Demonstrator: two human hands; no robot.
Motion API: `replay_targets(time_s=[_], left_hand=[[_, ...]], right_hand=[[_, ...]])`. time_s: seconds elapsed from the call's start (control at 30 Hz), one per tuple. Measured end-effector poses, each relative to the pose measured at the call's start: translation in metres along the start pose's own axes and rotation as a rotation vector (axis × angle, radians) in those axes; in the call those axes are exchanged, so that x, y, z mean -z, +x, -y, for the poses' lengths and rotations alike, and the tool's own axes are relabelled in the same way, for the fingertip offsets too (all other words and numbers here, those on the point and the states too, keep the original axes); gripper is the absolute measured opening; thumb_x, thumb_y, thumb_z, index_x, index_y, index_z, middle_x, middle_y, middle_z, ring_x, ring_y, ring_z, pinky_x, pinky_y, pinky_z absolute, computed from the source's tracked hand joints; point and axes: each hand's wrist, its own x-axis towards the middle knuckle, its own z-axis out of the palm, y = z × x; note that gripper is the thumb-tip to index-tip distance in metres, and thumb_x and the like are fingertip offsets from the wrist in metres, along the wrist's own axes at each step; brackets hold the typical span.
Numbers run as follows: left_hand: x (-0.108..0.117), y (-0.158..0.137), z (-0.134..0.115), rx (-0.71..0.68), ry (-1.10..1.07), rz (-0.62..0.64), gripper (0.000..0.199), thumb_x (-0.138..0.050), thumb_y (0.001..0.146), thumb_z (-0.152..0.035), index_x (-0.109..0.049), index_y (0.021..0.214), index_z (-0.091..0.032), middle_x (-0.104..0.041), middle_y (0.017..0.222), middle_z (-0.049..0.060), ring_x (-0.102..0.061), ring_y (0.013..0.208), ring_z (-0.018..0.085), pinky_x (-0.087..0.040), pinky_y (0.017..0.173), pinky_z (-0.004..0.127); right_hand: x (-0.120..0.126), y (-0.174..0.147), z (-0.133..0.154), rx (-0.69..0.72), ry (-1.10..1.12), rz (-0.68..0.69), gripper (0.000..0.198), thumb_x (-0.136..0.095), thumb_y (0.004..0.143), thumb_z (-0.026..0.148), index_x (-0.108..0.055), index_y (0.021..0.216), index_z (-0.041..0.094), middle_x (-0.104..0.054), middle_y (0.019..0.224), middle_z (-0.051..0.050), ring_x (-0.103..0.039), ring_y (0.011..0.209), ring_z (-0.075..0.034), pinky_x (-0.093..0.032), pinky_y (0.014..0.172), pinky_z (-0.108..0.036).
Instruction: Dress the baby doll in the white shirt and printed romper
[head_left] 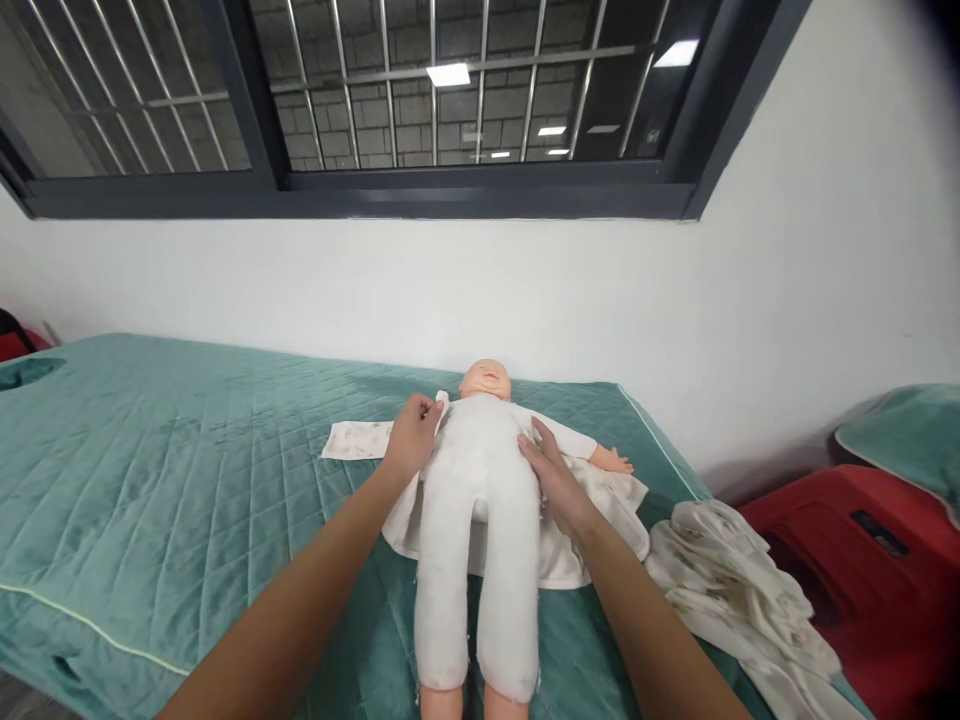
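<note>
A baby doll [480, 450] with a white cloth body lies face up, its head away from me. Beneath its torso is a spread-out white baby shirt [562, 560] with a faint print; one sleeve [358, 440] stretches flat to the left. My left hand [414, 432] is closed at the doll's left-side shoulder in view, its fingers pinching white cloth that looks like the shirt's edge. My right hand [551, 468] rests against the right side of the doll's torso, fingers apart. The doll's right-side arm [574, 440] reaches outward; its other arm is mostly hidden.
The doll lies on a green quilted cover [225, 480]. A crumpled printed white cloth [727, 570] sits at the right edge, beside a red plastic chair [862, 560] with green fabric [907, 440] near its top. Behind are a white wall [360, 290] and a barred window [465, 190].
</note>
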Motion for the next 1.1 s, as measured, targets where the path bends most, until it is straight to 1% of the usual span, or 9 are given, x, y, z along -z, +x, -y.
replay_targets(time_s=[0.2, 0.33, 0.53, 0.6, 0.67, 0.77, 0.87, 0.97, 1.1], left_hand=[[-0.006, 0.014, -0.028, -0.021, -0.003, 0.046, 0.022, -0.047, 0.092, -0.034, -0.050, 0.077, -0.019, -0.057, 0.073, -0.001, -0.054, 0.072, 0.015, -0.041, 0.067, 0.026], [-0.006, 0.009, -0.042, -0.119, 0.081, 0.134, 0.020, -0.044, 0.095, -0.033, -0.052, 0.083, -0.020, -0.063, 0.079, 0.001, -0.058, 0.076, 0.017, -0.042, 0.070, 0.027], [0.001, -0.036, -0.067, -0.363, 0.704, 0.397, 0.024, -0.036, 0.098, -0.029, -0.054, 0.109, -0.017, -0.069, 0.091, 0.013, -0.067, 0.076, 0.025, -0.045, 0.068, 0.033], [0.006, -0.056, -0.074, -0.418, 0.773, 0.438, 0.027, -0.036, 0.098, -0.028, -0.054, 0.114, -0.016, -0.069, 0.099, 0.015, -0.068, 0.078, 0.026, -0.046, 0.068, 0.033], [0.014, -0.078, -0.077, -0.454, 0.736, 0.462, 0.029, -0.037, 0.098, -0.029, -0.055, 0.118, -0.018, -0.069, 0.103, 0.015, -0.069, 0.080, 0.026, -0.049, 0.070, 0.034], [0.030, -0.111, -0.068, -0.507, 0.556, 0.433, 0.028, -0.038, 0.098, -0.032, -0.057, 0.116, -0.025, -0.068, 0.118, 0.010, -0.067, 0.097, 0.026, -0.052, 0.078, 0.036], [0.046, -0.137, -0.041, -0.498, 0.364, 0.273, 0.026, -0.037, 0.097, -0.025, -0.059, 0.109, -0.029, -0.062, 0.130, 0.004, -0.061, 0.113, 0.022, -0.050, 0.094, 0.038], [0.053, -0.149, -0.008, -0.339, 0.256, 0.093, 0.029, -0.041, 0.093, -0.022, -0.058, 0.115, -0.029, -0.059, 0.131, 0.008, -0.055, 0.121, 0.025, -0.045, 0.105, 0.045], [0.051, -0.143, 0.014, -0.149, 0.109, 0.051, 0.028, -0.047, 0.089, -0.025, -0.058, 0.116, -0.026, -0.060, 0.122, 0.010, -0.055, 0.116, 0.025, -0.047, 0.100, 0.044]], right_hand=[[-0.003, -0.003, 0.004, -0.047, 0.017, 0.082, 0.085, -0.052, 0.083, 0.067, -0.016, 0.154, 0.037, -0.031, 0.158, -0.002, -0.036, 0.142, -0.025, -0.037, 0.113, -0.046], [-0.006, -0.004, 0.003, -0.064, 0.050, 0.138, 0.088, -0.056, 0.083, 0.065, -0.014, 0.154, 0.037, -0.015, 0.163, 0.000, -0.027, 0.146, -0.024, -0.031, 0.116, -0.044], [-0.007, -0.006, 0.005, -0.059, 0.092, 0.192, 0.089, -0.055, 0.086, 0.062, -0.006, 0.155, 0.036, -0.020, 0.162, -0.002, -0.031, 0.145, -0.021, -0.031, 0.117, -0.040], [-0.006, -0.007, 0.007, -0.050, 0.081, 0.197, 0.088, -0.055, 0.086, 0.063, -0.008, 0.155, 0.035, -0.023, 0.161, -0.003, -0.032, 0.144, -0.021, -0.032, 0.116, -0.040], [-0.006, -0.008, 0.009, -0.039, 0.031, 0.176, 0.086, -0.055, 0.085, 0.064, -0.012, 0.154, 0.035, -0.023, 0.161, -0.003, -0.029, 0.146, -0.022, -0.028, 0.118, -0.042], [-0.005, -0.008, 0.011, -0.027, -0.034, 0.151, 0.085, -0.054, 0.084, 0.065, -0.017, 0.153, 0.034, -0.017, 0.163, -0.002, -0.019, 0.149, -0.022, -0.019, 0.121, -0.043], [-0.005, -0.008, 0.011, -0.039, -0.041, 0.157, 0.086, -0.053, 0.084, 0.068, -0.016, 0.153, 0.033, -0.016, 0.163, -0.003, -0.020, 0.148, -0.022, -0.021, 0.120, -0.043], [-0.006, -0.008, 0.012, -0.046, -0.064, 0.140, 0.087, -0.053, 0.083, 0.069, -0.017, 0.153, 0.032, -0.016, 0.163, -0.004, -0.021, 0.148, -0.022, -0.022, 0.120, -0.043], [-0.007, -0.008, 0.011, -0.018, -0.088, 0.135, 0.085, -0.052, 0.084, 0.068, -0.019, 0.153, 0.031, -0.018, 0.162, -0.005, -0.022, 0.148, -0.022, -0.021, 0.120, -0.042]])
